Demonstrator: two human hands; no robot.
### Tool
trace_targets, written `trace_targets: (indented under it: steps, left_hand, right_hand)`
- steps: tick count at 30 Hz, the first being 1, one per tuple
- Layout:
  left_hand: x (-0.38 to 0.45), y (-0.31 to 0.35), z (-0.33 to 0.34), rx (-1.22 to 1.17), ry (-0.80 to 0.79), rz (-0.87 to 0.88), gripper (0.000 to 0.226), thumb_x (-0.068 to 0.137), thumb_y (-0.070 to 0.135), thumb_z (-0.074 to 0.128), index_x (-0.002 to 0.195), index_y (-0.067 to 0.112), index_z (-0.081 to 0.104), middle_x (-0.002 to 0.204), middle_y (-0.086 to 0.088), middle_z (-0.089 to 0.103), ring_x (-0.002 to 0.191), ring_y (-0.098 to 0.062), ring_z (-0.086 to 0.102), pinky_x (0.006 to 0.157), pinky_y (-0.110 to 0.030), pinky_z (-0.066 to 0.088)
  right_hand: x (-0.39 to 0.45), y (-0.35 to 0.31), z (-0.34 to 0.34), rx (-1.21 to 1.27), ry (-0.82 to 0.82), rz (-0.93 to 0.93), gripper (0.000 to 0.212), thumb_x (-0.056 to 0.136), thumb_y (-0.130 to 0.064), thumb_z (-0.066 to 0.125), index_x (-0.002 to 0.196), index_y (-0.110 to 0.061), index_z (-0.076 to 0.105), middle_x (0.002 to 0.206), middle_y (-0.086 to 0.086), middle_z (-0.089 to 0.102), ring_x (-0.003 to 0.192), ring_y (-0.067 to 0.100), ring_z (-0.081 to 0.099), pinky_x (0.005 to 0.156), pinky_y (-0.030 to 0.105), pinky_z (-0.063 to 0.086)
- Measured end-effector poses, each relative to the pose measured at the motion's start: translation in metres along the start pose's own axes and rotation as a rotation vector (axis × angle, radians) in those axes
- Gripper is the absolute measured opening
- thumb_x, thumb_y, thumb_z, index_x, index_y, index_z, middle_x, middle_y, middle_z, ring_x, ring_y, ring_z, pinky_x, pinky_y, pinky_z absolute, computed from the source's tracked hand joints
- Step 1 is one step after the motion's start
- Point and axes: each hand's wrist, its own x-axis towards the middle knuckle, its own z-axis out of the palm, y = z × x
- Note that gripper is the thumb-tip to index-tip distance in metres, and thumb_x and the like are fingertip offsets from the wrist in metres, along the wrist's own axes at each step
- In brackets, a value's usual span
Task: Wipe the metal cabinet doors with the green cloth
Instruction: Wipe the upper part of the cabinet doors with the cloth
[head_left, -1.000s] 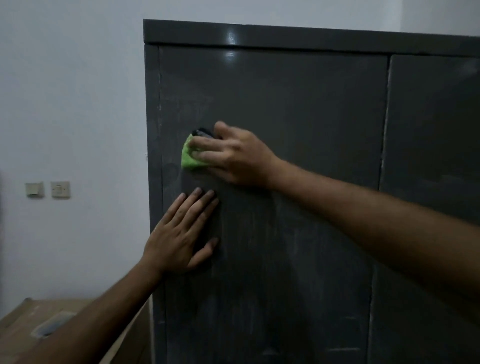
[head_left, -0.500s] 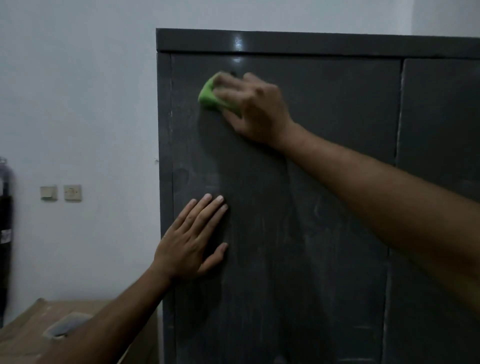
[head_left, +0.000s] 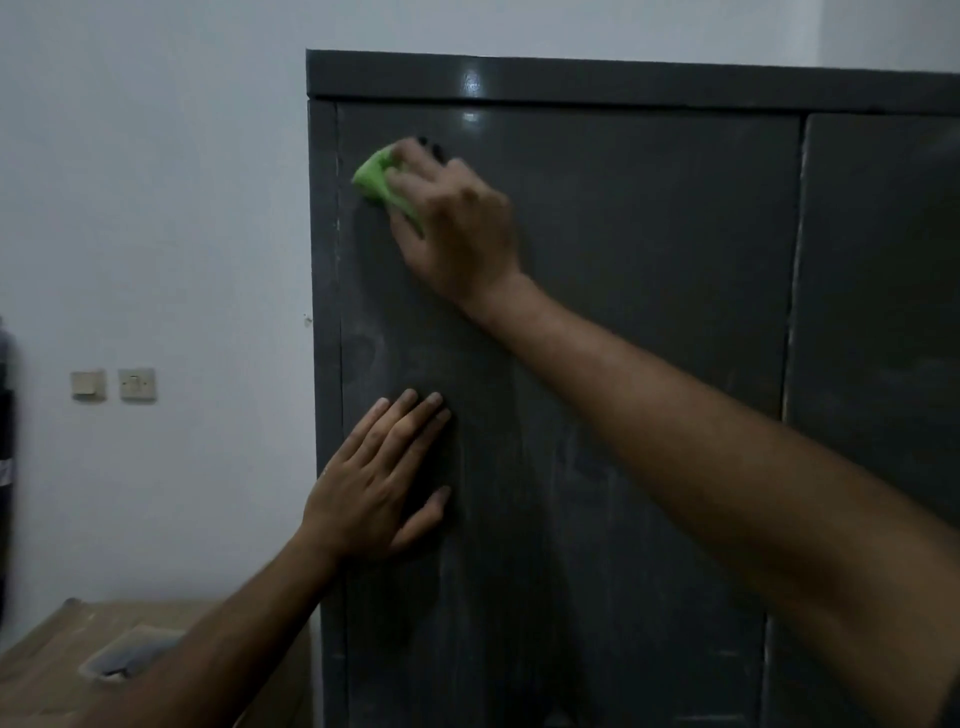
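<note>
Green cloth (head_left: 382, 182) sits at 11 o'clock on the left door (head_left: 597, 364), bunched under the right hand (head_left: 457, 223), whose fingers grasp it. Left hand (head_left: 379, 483) lies flat, fingers released, bracing the door. Advise firm, overlapping strokes; streaks remain lower down.
</note>
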Motion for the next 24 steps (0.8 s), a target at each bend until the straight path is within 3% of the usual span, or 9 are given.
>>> trace_targets:
  steps: [4, 5, 10, 11, 15, 16, 19, 21, 24]
  left_hand:
    - [-0.001, 0.0, 0.001, -0.028, 0.024, -0.009, 0.073, 0.093, 0.052, 0.052, 0.15, 0.006, 0.04, 0.159, -0.013, 0.035, 0.151, -0.027, 0.025, 0.126, -0.043, 0.017]
    - [-0.001, 0.001, 0.002, -0.018, 0.029, -0.007, 0.074, 0.093, 0.051, 0.052, 0.15, 0.006, 0.041, 0.159, -0.014, 0.035, 0.151, -0.027, 0.026, 0.125, -0.043, 0.018]
    - [0.0, 0.001, 0.001, 0.002, 0.038, 0.002, 0.072, 0.093, 0.049, 0.053, 0.149, 0.005, 0.041, 0.158, -0.015, 0.037, 0.15, -0.028, 0.028, 0.124, -0.044, 0.021]
    - [0.0, 0.001, 0.001, 0.002, 0.036, 0.004, 0.072, 0.093, 0.049, 0.053, 0.149, 0.005, 0.041, 0.158, -0.015, 0.037, 0.15, -0.028, 0.027, 0.124, -0.044, 0.021]
    - [-0.001, 0.001, 0.001, 0.001, 0.026, 0.002, 0.073, 0.092, 0.048, 0.055, 0.149, 0.006, 0.041, 0.158, -0.014, 0.036, 0.15, -0.029, 0.028, 0.123, -0.046, 0.024]
    - [-0.001, 0.001, 0.002, 0.004, 0.032, -0.001, 0.073, 0.091, 0.048, 0.056, 0.149, 0.005, 0.041, 0.158, -0.014, 0.037, 0.15, -0.028, 0.028, 0.123, -0.047, 0.025]
    - [-0.001, 0.0, 0.002, 0.012, 0.02, -0.001, 0.074, 0.092, 0.049, 0.054, 0.15, 0.006, 0.039, 0.159, -0.013, 0.035, 0.151, -0.027, 0.026, 0.124, -0.045, 0.023]
    - [-0.002, 0.0, 0.001, 0.015, 0.005, 0.001, 0.074, 0.093, 0.05, 0.053, 0.15, 0.007, 0.039, 0.159, -0.013, 0.034, 0.152, -0.027, 0.025, 0.125, -0.044, 0.02]
    - [-0.002, -0.001, 0.001, 0.0, -0.004, -0.002, 0.074, 0.093, 0.051, 0.051, 0.151, 0.007, 0.039, 0.159, -0.013, 0.034, 0.152, -0.027, 0.023, 0.125, -0.042, 0.016]
  right_hand:
    - [-0.024, -0.008, -0.002, -0.026, -0.269, -0.532, 0.03, 0.093, -0.032, 0.052, 0.112, -0.017, 0.069, 0.126, 0.004, 0.064, 0.076, 0.019, 0.06, 0.055, 0.025, 0.045]
    - [-0.013, -0.001, -0.006, -0.039, -0.247, -0.507, 0.031, 0.093, -0.034, 0.05, 0.111, -0.018, 0.07, 0.125, 0.002, 0.065, 0.076, 0.019, 0.06, 0.055, 0.025, 0.046]
    - [0.025, -0.018, 0.011, -0.053, 0.011, 0.123, 0.022, 0.093, -0.029, 0.054, 0.106, -0.02, 0.069, 0.131, -0.008, 0.06, 0.083, 0.019, 0.059, 0.059, 0.029, 0.048]
    - [0.017, -0.032, 0.016, -0.022, -0.023, 0.086, 0.022, 0.092, -0.026, 0.055, 0.108, -0.019, 0.068, 0.131, -0.005, 0.059, 0.082, 0.018, 0.058, 0.059, 0.029, 0.047]
    - [-0.003, -0.028, 0.012, -0.019, -0.235, -0.433, 0.024, 0.092, -0.031, 0.055, 0.108, -0.019, 0.068, 0.124, -0.002, 0.063, 0.078, 0.018, 0.06, 0.053, 0.028, 0.046]
    - [0.01, -0.019, 0.005, -0.037, -0.218, -0.4, 0.025, 0.091, -0.033, 0.055, 0.107, -0.02, 0.069, 0.123, -0.004, 0.064, 0.079, 0.02, 0.061, 0.054, 0.029, 0.047]
    - [0.041, -0.006, 0.004, -0.084, -0.058, 0.019, 0.024, 0.093, -0.033, 0.051, 0.106, -0.023, 0.068, 0.126, -0.011, 0.061, 0.086, 0.02, 0.06, 0.062, 0.034, 0.054]
    - [0.027, -0.023, 0.012, -0.01, -0.013, 0.066, 0.022, 0.093, -0.028, 0.053, 0.109, -0.025, 0.068, 0.126, -0.01, 0.061, 0.084, 0.018, 0.058, 0.062, 0.027, 0.049]
    - [-0.026, -0.04, 0.01, 0.093, -0.25, -0.424, 0.025, 0.094, -0.026, 0.053, 0.111, -0.02, 0.07, 0.123, 0.0, 0.064, 0.077, 0.019, 0.058, 0.057, 0.025, 0.044]
